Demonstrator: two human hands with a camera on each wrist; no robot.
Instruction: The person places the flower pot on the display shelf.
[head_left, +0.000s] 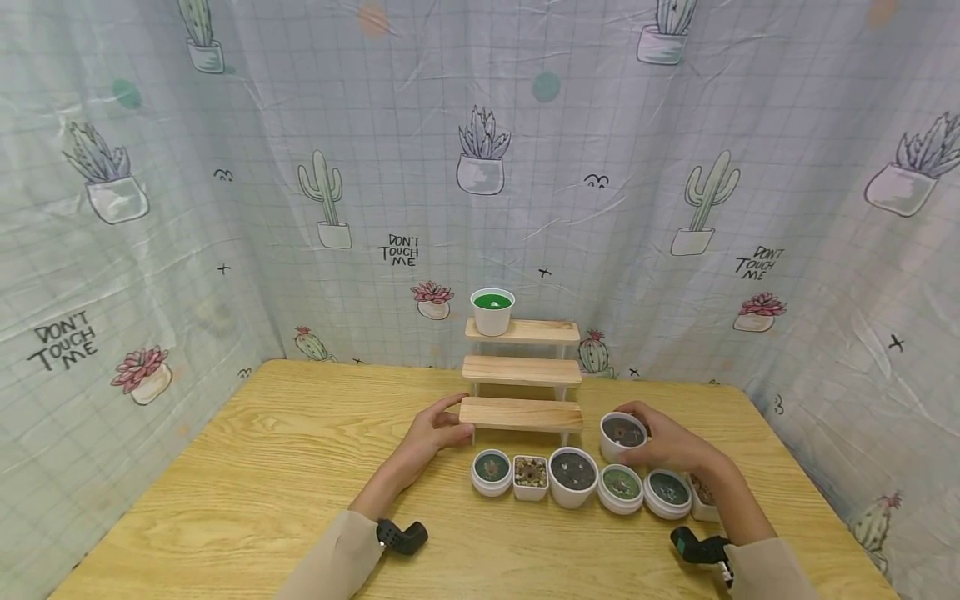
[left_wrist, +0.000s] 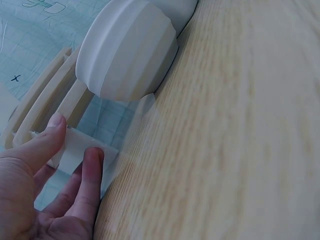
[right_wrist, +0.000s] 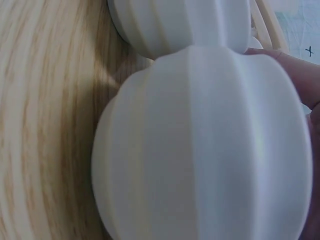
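Note:
A three-step wooden display stand with pale uprights stands at the middle of the table. My left hand grips the left end of its lowest step; in the left wrist view the thumb lies against the board's end, with the fingers by the white upright. To the right of the stand, my right hand holds a small white pot with dark filling, thumb and fingers on its right side. In the right wrist view, a ribbed white pot hides most of that hand. On the top step sits a white pot with bright green filling.
Several small pots line up before the stand, among them a round green-filled one, a square one with pebbles, and a taller dark-filled one. Another pebbled pot is partly behind my right forearm. A printed curtain hangs behind the table.

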